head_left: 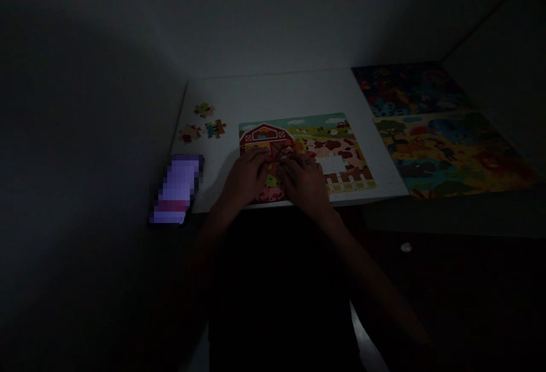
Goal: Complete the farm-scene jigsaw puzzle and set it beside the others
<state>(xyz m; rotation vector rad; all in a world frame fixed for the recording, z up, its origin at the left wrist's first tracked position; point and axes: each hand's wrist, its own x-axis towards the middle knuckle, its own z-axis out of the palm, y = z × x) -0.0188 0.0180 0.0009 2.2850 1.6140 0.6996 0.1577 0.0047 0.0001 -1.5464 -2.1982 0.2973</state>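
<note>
A farm jigsaw puzzle (324,144) with a red barn lies on the white table (277,96), near its front edge. My left hand (247,176) and my right hand (303,181) rest side by side on the puzzle's lower left part, below the barn. Their fingers are curled down onto the pieces; the dim light hides whether a piece is pinched between them. A white gap (330,164) shows in the puzzle just right of my right hand. Three loose pieces (205,124) lie on the table to the far left of the puzzle.
A lit phone (177,190) lies at the table's front left corner. Two other assembled puzzles lie to the right: a dark one (405,90) at the back, a bright animal one (452,153) nearer. The room is very dark.
</note>
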